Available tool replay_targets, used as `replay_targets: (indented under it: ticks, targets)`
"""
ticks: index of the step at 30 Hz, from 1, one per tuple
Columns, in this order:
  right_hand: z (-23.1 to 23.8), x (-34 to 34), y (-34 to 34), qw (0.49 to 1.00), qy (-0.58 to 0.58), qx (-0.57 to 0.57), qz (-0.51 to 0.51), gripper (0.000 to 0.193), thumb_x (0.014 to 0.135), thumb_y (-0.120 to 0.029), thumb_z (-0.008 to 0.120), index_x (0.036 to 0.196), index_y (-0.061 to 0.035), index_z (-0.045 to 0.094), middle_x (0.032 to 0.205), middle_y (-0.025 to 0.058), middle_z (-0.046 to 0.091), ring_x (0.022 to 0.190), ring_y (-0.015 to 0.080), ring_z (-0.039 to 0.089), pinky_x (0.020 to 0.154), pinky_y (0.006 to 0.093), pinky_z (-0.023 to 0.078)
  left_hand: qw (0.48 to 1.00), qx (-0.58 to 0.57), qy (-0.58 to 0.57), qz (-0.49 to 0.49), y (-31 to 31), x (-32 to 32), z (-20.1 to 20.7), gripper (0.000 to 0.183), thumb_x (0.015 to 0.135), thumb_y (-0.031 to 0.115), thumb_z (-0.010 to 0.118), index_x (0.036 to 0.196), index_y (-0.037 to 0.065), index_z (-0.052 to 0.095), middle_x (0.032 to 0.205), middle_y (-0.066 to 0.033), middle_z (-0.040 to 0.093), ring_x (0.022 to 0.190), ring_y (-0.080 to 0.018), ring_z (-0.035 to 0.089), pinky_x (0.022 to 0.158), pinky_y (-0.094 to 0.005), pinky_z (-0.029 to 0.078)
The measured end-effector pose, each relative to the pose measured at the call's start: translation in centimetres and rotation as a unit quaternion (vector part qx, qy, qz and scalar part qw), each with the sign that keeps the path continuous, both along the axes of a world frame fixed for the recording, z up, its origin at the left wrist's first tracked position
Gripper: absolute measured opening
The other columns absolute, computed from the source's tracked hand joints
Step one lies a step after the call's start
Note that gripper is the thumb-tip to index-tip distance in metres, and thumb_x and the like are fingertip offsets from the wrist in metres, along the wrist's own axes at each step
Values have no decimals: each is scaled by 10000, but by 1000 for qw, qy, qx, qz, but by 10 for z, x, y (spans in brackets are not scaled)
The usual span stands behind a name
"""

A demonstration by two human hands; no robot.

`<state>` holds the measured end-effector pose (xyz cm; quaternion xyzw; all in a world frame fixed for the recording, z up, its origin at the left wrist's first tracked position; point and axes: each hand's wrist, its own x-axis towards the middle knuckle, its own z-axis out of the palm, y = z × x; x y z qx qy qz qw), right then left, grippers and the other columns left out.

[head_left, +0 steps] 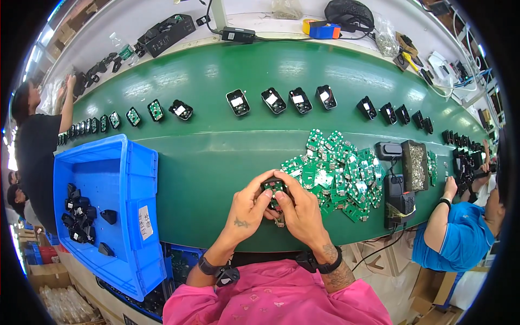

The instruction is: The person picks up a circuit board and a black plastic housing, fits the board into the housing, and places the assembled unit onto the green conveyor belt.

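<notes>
Both of my hands are closed round a small black housing with a green circuit board (274, 186) in it, just above the near part of the green bench (200, 189). My left hand (248, 208) grips its left side, the thumb pressing on the board. From the right, my right hand (301, 210) wraps round it, its thumb also on the board. Fingers hide much of the housing's sides. Close to my right hand lies a loose heap of green circuit boards (346, 179). Farther off stands a row of open black housings (237, 103) with white labels inside.
A blue crate (146, 168) holding several black parts is at the left. Right of the heap stand a black power device (400, 200) and a dark tray (415, 165) of small metal parts. Co-workers are at the left and at the right, one in a blue shirt (455, 233).
</notes>
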<state>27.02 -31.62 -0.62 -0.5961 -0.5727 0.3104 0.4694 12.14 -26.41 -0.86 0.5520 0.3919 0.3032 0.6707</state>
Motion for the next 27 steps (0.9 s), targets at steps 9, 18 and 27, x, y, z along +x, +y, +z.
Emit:
replay_targets:
  ticks: [9, 18, 27]
  targets:
    - [5, 6, -4, 999, 8, -44, 24, 416, 968, -66, 539, 1380, -41, 487, 884, 145, 652, 704, 213, 655, 668, 337, 532, 999, 44, 19, -15, 1, 1, 12, 390, 995, 60, 480, 1376, -19, 484, 968, -129, 666, 659, -163, 692, 568, -239, 569]
    - [16, 17, -3, 968, 159, -168, 100, 468, 1007, -81, 458, 1471, -40, 421, 893, 43, 625, 704, 67, 596, 629, 243, 519, 997, 6, 67, -25, 10, -7, 19, 351, 975, 73, 519, 1308, -36, 539, 829, -83, 673, 614, -101, 648, 508, -225, 538]
    - [17, 17, -1, 977, 127, -151, 81, 463, 1000, -91, 477, 1460, -48, 453, 855, 3, 605, 667, 53, 529, 624, 232, 480, 999, 13, 45, -6, 10, -3, 19, 328, 959, 53, 539, 1276, -23, 569, 841, -65, 673, 632, -82, 620, 531, -240, 554]
